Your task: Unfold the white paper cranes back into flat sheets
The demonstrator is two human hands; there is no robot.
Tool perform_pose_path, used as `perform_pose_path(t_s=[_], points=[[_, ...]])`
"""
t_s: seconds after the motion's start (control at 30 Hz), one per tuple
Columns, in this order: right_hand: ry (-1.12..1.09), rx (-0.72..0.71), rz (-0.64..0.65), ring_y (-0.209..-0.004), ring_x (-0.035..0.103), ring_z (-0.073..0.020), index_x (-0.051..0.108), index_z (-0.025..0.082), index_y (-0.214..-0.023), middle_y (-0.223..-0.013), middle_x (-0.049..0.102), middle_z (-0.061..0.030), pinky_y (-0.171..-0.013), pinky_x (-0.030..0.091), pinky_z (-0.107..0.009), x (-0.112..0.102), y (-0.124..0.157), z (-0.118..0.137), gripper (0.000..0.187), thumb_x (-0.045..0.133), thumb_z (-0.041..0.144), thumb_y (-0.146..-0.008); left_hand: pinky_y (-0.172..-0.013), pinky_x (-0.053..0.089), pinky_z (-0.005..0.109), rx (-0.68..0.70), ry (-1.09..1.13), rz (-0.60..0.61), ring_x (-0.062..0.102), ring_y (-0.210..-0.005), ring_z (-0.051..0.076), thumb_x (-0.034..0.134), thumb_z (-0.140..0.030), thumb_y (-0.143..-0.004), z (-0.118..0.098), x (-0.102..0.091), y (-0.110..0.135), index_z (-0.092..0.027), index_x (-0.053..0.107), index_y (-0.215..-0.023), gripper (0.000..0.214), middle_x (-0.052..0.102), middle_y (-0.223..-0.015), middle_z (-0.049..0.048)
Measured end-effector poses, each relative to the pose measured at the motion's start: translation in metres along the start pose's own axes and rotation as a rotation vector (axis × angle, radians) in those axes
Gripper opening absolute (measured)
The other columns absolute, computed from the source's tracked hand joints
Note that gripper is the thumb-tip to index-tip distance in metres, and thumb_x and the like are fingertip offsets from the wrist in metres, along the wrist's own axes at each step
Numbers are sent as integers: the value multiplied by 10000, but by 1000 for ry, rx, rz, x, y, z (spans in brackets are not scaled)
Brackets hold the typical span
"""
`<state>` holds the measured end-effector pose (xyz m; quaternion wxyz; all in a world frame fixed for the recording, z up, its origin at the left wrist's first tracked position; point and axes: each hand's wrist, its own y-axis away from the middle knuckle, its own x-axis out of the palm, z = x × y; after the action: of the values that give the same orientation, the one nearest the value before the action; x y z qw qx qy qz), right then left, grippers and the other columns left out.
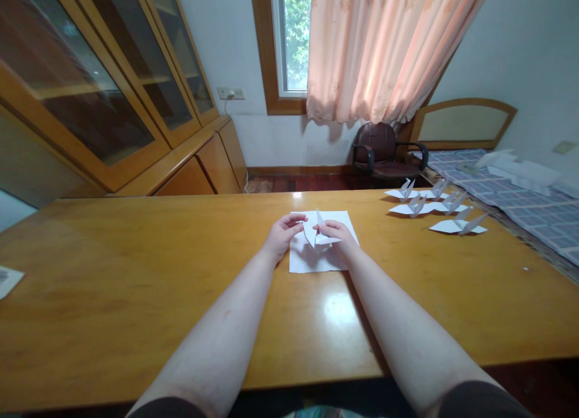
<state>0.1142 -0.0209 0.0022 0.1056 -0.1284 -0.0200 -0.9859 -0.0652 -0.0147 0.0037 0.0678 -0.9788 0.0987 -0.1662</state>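
Observation:
A folded white paper crane point(312, 232) is held up over a square sheet of white paper point(301, 261) lying on the wooden table point(158, 273). My right hand point(338, 234) pinches the crane at its right side, thumb and fingers closed on the paper. On the other side, my left hand point(284, 231) has its thumb and fingertips curled at the crane's left edge; they appear to grip it. Part of the crane is hidden by my fingers.
Several finished paper cranes point(458, 226) stand at the table's far right. A printed paper point(8, 280) lies at the left edge. Behind the table are a brown armchair point(380, 146), a bed point(534, 207) and a glass-door cabinet point(181, 128).

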Motion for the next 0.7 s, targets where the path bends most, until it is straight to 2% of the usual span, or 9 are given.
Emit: perform_pose_path(t_s=[0.23,0.5,0.7], points=[[4,-2,-7,-598,542,-134,727,186,-749,-676,635,-16,-590,375,-266,2,4,4,214,725,373,-645,-761,448,271,-42,-61,-45,593,-733,127,727,-276,-649,-2,-1,1,-167,710,-828,210,685,-802,19],[-34,26,-6,-578,535,-128,727,179,-760,-673,630,-16,-569,367,-260,2,3,3,238,727,385,-642,-740,460,274,-79,56,-65,590,-679,113,718,-254,-627,-4,3,1,-153,686,-766,175,680,-776,20],[43,-16,10,-612,541,-139,732,190,-748,-681,641,-11,-591,373,-264,5,6,7,218,728,381,-644,-691,466,269,-159,177,-74,606,-653,121,702,-219,-615,-9,6,2,-162,639,-879,278,661,-708,2]])
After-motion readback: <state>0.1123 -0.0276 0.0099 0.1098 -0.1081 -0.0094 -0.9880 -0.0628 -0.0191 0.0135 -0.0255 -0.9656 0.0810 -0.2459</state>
